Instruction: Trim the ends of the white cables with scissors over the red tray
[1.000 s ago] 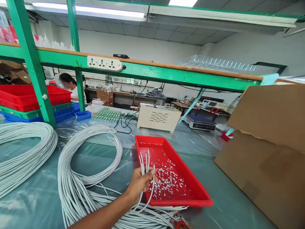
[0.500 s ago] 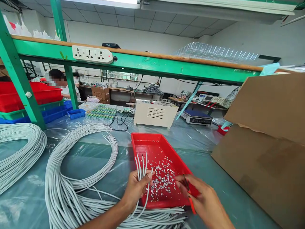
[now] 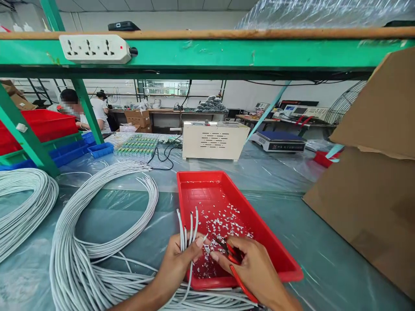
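Observation:
Several white cables [image 3: 191, 226] stand up from between the fingers of my left hand [image 3: 181, 255], which is closed around them. One cable end points right, pinched at the thumb and forefinger. My right hand [image 3: 253, 265] grips a pair of red-handled cutters [image 3: 238, 276], their dark jaws close to that cable end. Whether the jaws touch it, I cannot tell. Both hands are over the near part of a red tray [image 3: 201, 190], where many small white and silvery scraps [image 3: 227, 220] lie scattered. A large coil of white cable [image 3: 68, 242] rests at the left, its loose ends running under my forearm.
Another cable coil [image 3: 29, 203] lies at far left. Behind the tray stand a beige box machine [image 3: 214, 140], a scale [image 3: 279, 141] and green circuit boards [image 3: 138, 144]. A cardboard box [image 3: 372, 207] borders the right. A green shelf beam [image 3: 201, 52] crosses above. People sit further back.
My right hand has moved left with the cutters, bringing their jaws close to the cable end at my left hand. The head view has tilted down and levelled.

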The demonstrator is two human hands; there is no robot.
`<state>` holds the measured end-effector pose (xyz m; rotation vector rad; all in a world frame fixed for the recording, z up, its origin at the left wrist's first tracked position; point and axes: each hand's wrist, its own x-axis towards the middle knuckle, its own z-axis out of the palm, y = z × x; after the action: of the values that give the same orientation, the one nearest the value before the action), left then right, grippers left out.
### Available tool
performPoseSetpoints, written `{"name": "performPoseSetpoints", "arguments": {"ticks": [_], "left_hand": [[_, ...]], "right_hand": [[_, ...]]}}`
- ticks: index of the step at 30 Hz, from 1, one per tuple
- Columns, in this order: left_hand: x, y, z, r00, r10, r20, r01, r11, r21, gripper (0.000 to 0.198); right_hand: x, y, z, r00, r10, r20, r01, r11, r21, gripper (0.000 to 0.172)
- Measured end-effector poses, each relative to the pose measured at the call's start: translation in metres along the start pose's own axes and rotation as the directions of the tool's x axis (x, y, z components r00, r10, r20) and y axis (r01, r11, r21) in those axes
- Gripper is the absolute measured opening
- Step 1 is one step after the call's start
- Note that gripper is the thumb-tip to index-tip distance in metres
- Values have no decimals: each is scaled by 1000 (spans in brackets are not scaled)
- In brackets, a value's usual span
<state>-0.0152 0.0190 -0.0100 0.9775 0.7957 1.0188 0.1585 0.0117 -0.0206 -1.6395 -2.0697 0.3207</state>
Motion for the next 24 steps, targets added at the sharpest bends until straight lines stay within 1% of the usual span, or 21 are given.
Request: {"name": "performPoseSetpoints", "arguments": {"ticks": [4, 9, 12, 17, 21, 24], "left_hand": [[0, 2, 2, 1000, 0, 20, -1, 1000, 26, 32], [-1, 0, 1, 1000, -11, 15, 10, 997, 81, 30], [-2, -1, 1, 1000, -3, 30, 0, 995, 105, 34], [-2, -2, 2, 1000, -4, 19, 1, 988, 153, 34], [-2, -5, 0, 1000, 4, -9, -2, 984, 177, 28], [-2, -6, -1, 999, 11, -46, -2, 981, 195, 24]], "right_hand": [[0, -5, -4, 1000, -15, -23, 15, 1000, -20, 44], [-2, -8, -7, 998, -38, -53, 35, 998, -52, 47], [-2, -9, -8, 995, -67, -73, 63, 996, -67, 46], [-1, -13, -10, 991, -98, -87, 92, 993, -71, 43], [-2, -14, -10, 992, -97, -84, 92, 994, -62, 44], [-4, -13, -10, 995, -83, -51, 81, 996, -36, 47]]}}
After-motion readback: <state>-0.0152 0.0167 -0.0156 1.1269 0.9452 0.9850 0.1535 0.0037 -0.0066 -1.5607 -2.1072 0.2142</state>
